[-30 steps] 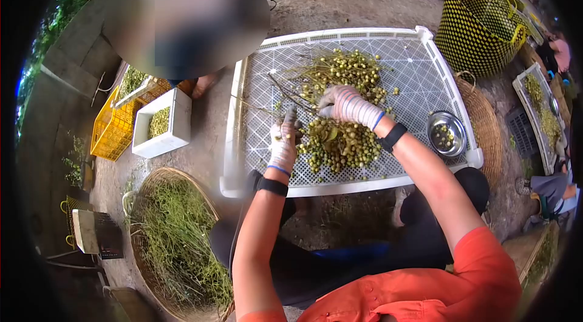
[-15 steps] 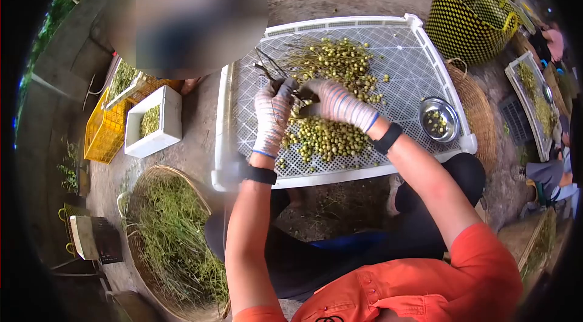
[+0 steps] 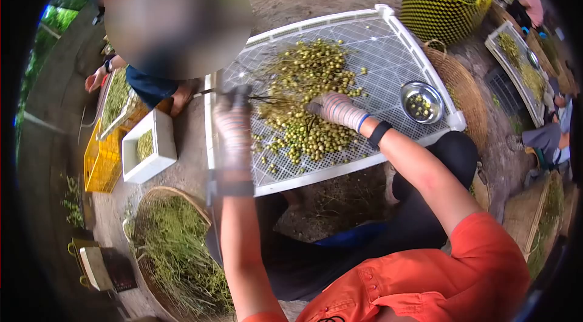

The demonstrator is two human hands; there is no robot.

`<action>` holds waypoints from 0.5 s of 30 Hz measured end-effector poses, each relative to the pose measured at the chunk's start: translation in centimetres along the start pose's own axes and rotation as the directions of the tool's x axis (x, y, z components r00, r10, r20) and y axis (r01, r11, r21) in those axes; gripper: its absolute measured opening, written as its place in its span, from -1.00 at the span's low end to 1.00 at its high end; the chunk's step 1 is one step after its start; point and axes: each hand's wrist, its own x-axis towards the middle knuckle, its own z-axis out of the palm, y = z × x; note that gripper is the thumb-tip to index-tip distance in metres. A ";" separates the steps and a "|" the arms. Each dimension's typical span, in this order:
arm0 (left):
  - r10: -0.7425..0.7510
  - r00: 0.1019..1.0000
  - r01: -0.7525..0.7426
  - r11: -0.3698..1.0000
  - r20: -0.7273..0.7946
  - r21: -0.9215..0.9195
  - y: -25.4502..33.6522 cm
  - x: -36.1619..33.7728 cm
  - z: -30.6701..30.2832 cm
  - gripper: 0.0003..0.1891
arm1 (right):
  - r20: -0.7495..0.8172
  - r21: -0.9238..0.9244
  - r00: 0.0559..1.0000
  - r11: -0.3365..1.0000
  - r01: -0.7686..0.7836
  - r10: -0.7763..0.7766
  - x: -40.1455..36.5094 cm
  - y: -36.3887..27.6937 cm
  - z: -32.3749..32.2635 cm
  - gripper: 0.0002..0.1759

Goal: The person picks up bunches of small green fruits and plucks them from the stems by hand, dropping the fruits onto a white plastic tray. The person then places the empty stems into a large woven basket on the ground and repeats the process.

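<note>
holding green fruit point(image 3: 306, 133): white mesh tray point(image 3: 316, 175), steel bowl point(image 3: 404, 96), white box point(image 3: 165, 137)

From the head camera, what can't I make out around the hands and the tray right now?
Head view:
- Left hand: motion-blurred; its grip on the stems is unclear.
- Right hand: fingertips buried in the fruit pile.
- Steel bowl: contents too small to identify.
- Person beyond the tray: mostly covered by a blurred patch.
</note>
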 end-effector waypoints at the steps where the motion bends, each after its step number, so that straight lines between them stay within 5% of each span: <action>1: 0.047 0.990 -0.029 0.990 -0.133 0.136 0.2 0.9 -0.7 -0.89 | -0.020 -0.002 0.999 0.999 -0.039 0.039 0.1 1.1 0.7 -0.69; 3: 0.044 0.998 -0.048 0.994 -0.038 -0.100 0.9 1.4 -2.2 -0.88 | -0.255 0.049 0.959 0.989 0.141 -0.124 0.0 4.2 1.9 -0.69; 4: 0.136 0.989 -0.123 0.970 -0.051 0.209 1.5 1.3 -1.7 -0.86 | -0.248 -0.033 0.964 0.996 0.086 -0.092 -0.6 3.7 0.7 -0.55; 5: 0.119 0.993 -0.113 0.972 -0.020 0.204 2.1 0.7 -1.2 -0.83 | -0.250 -0.036 0.967 0.998 0.042 -0.050 -0.6 2.8 -0.6 -0.46; 6: 0.131 0.990 -0.139 0.974 0.055 0.177 2.1 0.2 -1.0 -0.82 | -0.416 0.080 0.891 0.969 0.233 -0.180 -0.5 2.3 -1.3 -0.40; 7: 0.164 0.979 -0.185 0.962 0.118 0.199 2.2 -0.1 -0.6 -0.82 | -0.368 0.234 0.894 0.905 0.354 -0.255 1.0 2.2 -1.6 -0.31; 8: 0.159 0.973 -0.196 0.952 0.167 0.235 2.2 -0.4 -0.3 -0.82 | -0.367 0.383 0.897 0.839 0.386 -0.245 -2.2 -0.8 -5.0 -0.19; 9: 0.157 0.965 -0.208 0.945 0.209 0.254 2.3 -0.6 0.0 -0.83 | -0.132 0.627 0.967 0.737 0.252 -0.219 -3.7 -2.7 -7.7 0.01; 10: 0.198 0.951 -0.266 0.914 0.236 0.305 2.8 -1.3 1.0 -0.83 | -0.229 0.738 0.932 0.573 0.355 -0.282 -1.0 -2.7 -4.5 0.14; 11: 0.193 0.940 -0.280 0.908 0.282 0.312 3.0 -1.7 1.7 -0.80 | -0.271 0.392 0.899 0.813 0.430 -0.344 -0.7 -4.0 -4.6 0.24; 12: 0.186 0.943 -0.272 0.908 0.275 0.318 2.7 -1.9 2.0 -0.78 | -0.230 0.552 0.926 0.743 0.378 -0.301 1.7 -4.3 -1.7 0.06; 13: 0.178 0.948 -0.262 0.906 0.264 0.332 2.5 -2.1 2.2 -0.77 | -0.267 0.371 0.934 0.869 0.327 -0.237 0.9 -4.9 -2.0 -0.33; 14: 0.142 0.959 -0.234 0.886 0.246 0.401 3.0 -2.8 2.7 -0.74 | -0.385 0.416 0.907 0.846 0.333 -0.168 1.5 -5.3 -0.3 -0.63; 15: 0.110 0.969 -0.202 0.863 0.219 0.463 3.4 -3.4 3.1 -0.71 | -0.423 0.354 0.894 0.881 0.313 -0.147 0.0 -5.8 -0.5 -0.69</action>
